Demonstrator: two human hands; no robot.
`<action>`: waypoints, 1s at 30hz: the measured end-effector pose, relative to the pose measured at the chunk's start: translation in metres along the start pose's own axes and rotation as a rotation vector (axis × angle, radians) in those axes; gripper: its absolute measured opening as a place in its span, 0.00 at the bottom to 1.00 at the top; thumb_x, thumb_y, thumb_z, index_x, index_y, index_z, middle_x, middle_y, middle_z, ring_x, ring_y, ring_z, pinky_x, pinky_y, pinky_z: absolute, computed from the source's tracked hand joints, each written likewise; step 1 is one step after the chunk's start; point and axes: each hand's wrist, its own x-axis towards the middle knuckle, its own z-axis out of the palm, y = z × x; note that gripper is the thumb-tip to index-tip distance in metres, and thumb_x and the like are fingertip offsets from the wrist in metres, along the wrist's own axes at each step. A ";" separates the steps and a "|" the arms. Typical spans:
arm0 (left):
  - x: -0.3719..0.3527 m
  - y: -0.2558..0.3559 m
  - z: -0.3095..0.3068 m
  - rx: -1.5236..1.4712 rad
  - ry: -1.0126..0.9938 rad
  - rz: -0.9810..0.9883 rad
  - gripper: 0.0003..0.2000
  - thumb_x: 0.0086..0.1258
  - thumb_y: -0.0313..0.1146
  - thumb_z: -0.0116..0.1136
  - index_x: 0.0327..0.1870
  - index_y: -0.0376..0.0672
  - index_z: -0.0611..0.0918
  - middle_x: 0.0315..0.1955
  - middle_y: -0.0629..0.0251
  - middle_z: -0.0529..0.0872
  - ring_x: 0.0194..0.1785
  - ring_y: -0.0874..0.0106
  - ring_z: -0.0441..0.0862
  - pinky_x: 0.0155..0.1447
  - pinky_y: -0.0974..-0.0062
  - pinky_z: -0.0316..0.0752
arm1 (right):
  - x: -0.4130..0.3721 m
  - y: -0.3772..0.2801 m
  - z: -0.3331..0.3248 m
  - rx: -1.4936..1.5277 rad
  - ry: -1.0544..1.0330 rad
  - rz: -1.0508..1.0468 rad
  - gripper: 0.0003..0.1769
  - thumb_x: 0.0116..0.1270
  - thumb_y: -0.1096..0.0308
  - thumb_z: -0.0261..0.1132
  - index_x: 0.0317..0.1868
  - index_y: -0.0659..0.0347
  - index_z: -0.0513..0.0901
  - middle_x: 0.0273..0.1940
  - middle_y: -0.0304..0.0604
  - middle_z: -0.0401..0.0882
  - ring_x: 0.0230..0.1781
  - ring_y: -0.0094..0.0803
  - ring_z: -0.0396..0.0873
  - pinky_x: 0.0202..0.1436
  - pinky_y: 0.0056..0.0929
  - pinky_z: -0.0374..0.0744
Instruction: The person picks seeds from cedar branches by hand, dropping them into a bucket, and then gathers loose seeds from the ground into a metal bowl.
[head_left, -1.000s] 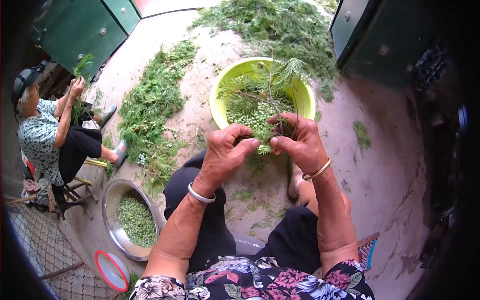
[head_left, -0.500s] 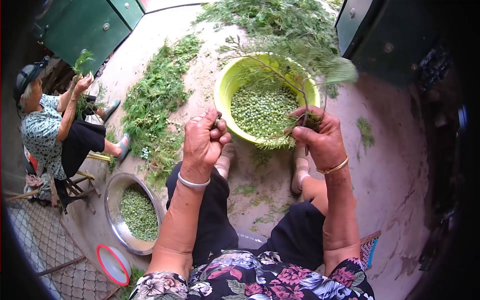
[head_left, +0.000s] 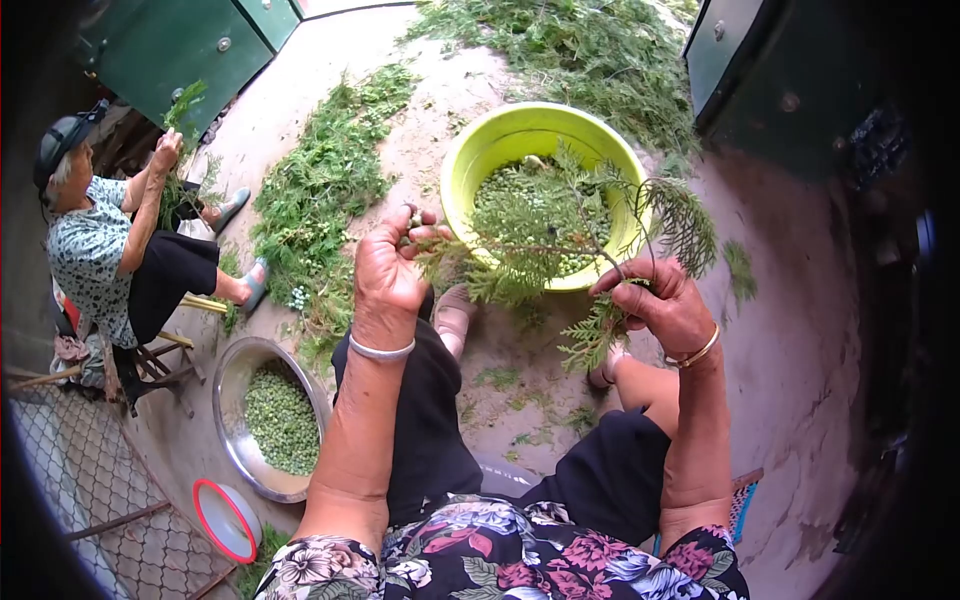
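My right hand [head_left: 662, 305] pinches the stem of a leafy green conifer branch [head_left: 530, 247]. Its sprays reach left across the front of a yellow-green basin [head_left: 463, 148], and some droop to the right. Small round green cones [head_left: 492, 190] lie inside the basin, partly hidden behind the branch. To the left of the basin, my left hand [head_left: 392, 268] is palm up with its fingers curled around a small green cone [head_left: 415, 218]. The tip of the branch is close to these fingers; whether they touch cannot be made out.
A steel bowl [head_left: 228, 385] of green cones stands at left, with a red-rimmed white container [head_left: 222, 520] below it. Cut greenery [head_left: 320, 190] lies left of the basin, and more [head_left: 580, 50] lies behind it. Another person [head_left: 100, 240] sits at left holding a sprig.
The branch has swung from upright to lying leftward over the basin's front. My right hand has moved down and right. My left hand has shifted slightly left, its fingers a little looser.
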 end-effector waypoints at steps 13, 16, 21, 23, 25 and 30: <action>-0.028 -0.006 0.020 0.693 -0.492 -0.083 0.11 0.64 0.35 0.62 0.37 0.35 0.80 0.22 0.68 0.78 0.19 0.84 0.70 0.21 0.86 0.68 | -0.015 0.004 -0.011 -0.157 -0.182 0.133 0.09 0.61 0.65 0.67 0.38 0.62 0.83 0.33 0.35 0.82 0.33 0.23 0.75 0.39 0.24 0.75; -0.032 -0.015 0.025 0.976 -0.526 0.006 0.12 0.62 0.33 0.63 0.39 0.33 0.80 0.23 0.68 0.80 0.20 0.85 0.71 0.23 0.87 0.68 | -0.011 0.001 -0.010 -0.118 -0.229 0.151 0.09 0.61 0.66 0.66 0.38 0.62 0.84 0.33 0.36 0.82 0.34 0.24 0.75 0.41 0.25 0.75; -0.031 -0.023 0.026 1.061 -0.426 0.078 0.08 0.62 0.31 0.62 0.33 0.35 0.82 0.19 0.72 0.78 0.19 0.85 0.71 0.21 0.88 0.66 | -0.013 0.000 -0.008 -0.133 -0.171 0.191 0.08 0.61 0.67 0.66 0.37 0.62 0.84 0.32 0.37 0.81 0.34 0.24 0.75 0.41 0.25 0.75; -0.028 -0.021 0.020 1.071 -0.497 0.018 0.07 0.63 0.31 0.61 0.32 0.35 0.82 0.19 0.73 0.78 0.19 0.86 0.70 0.22 0.88 0.65 | -0.013 -0.001 -0.008 -0.184 -0.156 0.186 0.07 0.61 0.68 0.66 0.37 0.62 0.84 0.32 0.36 0.81 0.33 0.24 0.75 0.40 0.25 0.75; -0.026 -0.022 0.018 0.962 -0.515 0.015 0.07 0.63 0.30 0.60 0.32 0.35 0.82 0.18 0.72 0.77 0.19 0.86 0.70 0.23 0.88 0.65 | -0.012 -0.004 -0.007 -0.105 -0.184 0.187 0.08 0.61 0.68 0.66 0.37 0.63 0.84 0.33 0.36 0.81 0.33 0.23 0.75 0.40 0.24 0.74; -0.031 -0.032 0.025 0.715 -0.255 0.123 0.05 0.64 0.29 0.60 0.31 0.37 0.81 0.18 0.70 0.78 0.19 0.85 0.70 0.22 0.87 0.64 | -0.010 -0.001 -0.005 -0.059 -0.131 0.190 0.08 0.61 0.67 0.66 0.37 0.63 0.84 0.33 0.35 0.81 0.33 0.21 0.74 0.40 0.23 0.74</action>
